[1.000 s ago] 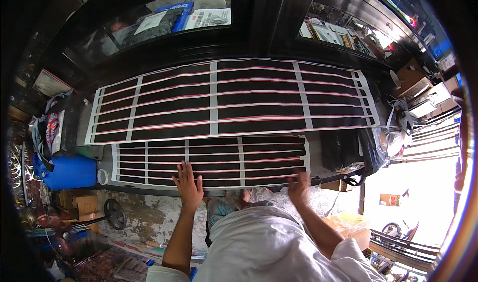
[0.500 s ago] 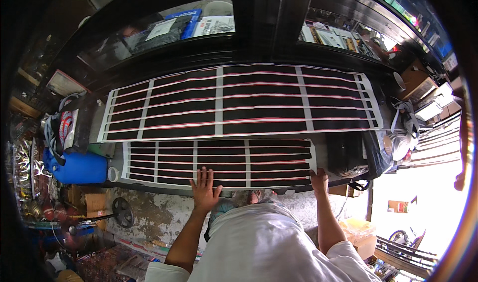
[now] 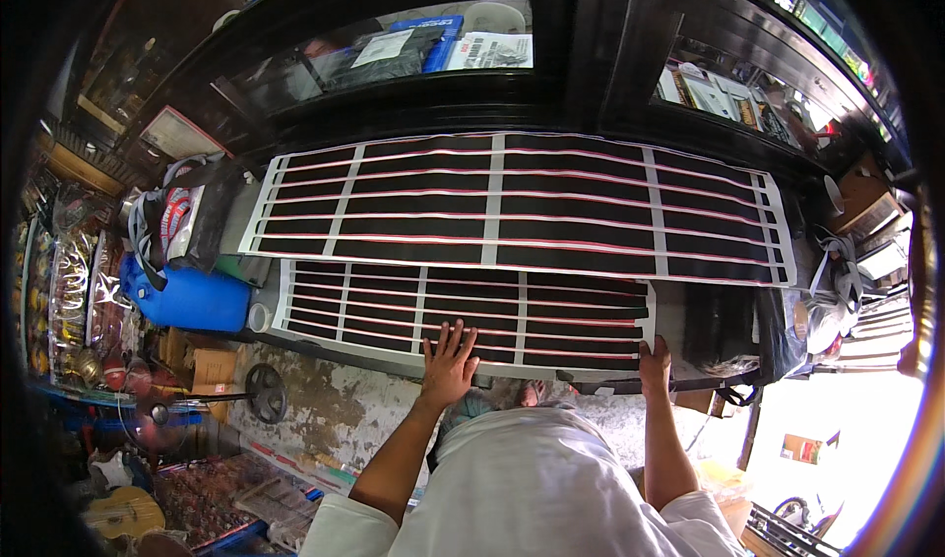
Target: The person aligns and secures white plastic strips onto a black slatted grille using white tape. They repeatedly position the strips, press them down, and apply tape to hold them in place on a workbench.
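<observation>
Two white sheets printed with rows of black bands and thin red-and-white lines lie lengthwise on a dark surface. The nearer sheet (image 3: 472,370) is smaller and partly tucked under the front edge of the larger, farther sheet (image 3: 495,199). My left hand (image 3: 449,368) rests flat with spread fingers on the near edge of the smaller sheet, left of its right-hand divider. At that sheet's right end, my right hand (image 3: 655,367) has its fingers closed on the edge, by the ends of the black bands.
A black cabinet (image 3: 591,75) with glass panes stands behind the sheets. To the left are a blue container (image 3: 187,299), a white cup (image 3: 259,318) and a strapped bag (image 3: 187,217). Black plastic bags (image 3: 783,331) sit at the right end. A stained wall (image 3: 345,400) lies below the front edge.
The whole view has swung, so the sheets appear farther right and slightly tilted. My left hand has slid a little to the right along the smaller sheet; my right hand stays at its right end.
</observation>
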The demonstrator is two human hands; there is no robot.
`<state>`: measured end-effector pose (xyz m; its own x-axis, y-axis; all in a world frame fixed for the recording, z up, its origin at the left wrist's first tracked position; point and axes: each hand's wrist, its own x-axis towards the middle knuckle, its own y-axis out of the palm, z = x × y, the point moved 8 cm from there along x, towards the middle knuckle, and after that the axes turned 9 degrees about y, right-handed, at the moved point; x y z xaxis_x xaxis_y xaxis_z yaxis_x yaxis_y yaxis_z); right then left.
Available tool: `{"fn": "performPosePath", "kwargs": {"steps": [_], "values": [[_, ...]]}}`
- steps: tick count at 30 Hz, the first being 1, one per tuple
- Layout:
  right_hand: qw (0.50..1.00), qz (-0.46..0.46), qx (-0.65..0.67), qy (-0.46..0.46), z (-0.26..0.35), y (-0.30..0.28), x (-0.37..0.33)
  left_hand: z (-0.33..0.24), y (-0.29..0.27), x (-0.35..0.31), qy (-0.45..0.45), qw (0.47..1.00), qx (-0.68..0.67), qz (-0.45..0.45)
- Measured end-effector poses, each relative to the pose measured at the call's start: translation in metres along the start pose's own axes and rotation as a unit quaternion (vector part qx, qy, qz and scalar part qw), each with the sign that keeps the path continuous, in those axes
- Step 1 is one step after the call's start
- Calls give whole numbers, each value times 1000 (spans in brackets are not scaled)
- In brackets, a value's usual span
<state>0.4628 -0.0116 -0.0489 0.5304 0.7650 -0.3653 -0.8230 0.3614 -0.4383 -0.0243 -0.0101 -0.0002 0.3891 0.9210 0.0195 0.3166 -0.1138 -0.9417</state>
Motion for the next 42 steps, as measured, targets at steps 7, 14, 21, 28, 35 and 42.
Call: {"fn": "performPosePath", "kwargs": {"steps": [7,14,21,28,35,42], "values": [[998,20,-41,-31,3,22,5,34,-14,-8,-23,999,27,12],[998,20,-52,-6,13,23,3,50,-28,-21,-13,998,-48,-23],[998,-39,56,-3,-4,19,-20,164,-103,-89,-154,949,0,-274],[942,-129,285,124,-42,59,-72,383,-143,-249,-418,853,24,-312],[965,-176,140,137,-92,72,-161,480,-195,-229,-390,888,51,-239],[983,-104,-7,148,-148,84,-253,583,-129,-280,-598,783,-38,-169]]}}
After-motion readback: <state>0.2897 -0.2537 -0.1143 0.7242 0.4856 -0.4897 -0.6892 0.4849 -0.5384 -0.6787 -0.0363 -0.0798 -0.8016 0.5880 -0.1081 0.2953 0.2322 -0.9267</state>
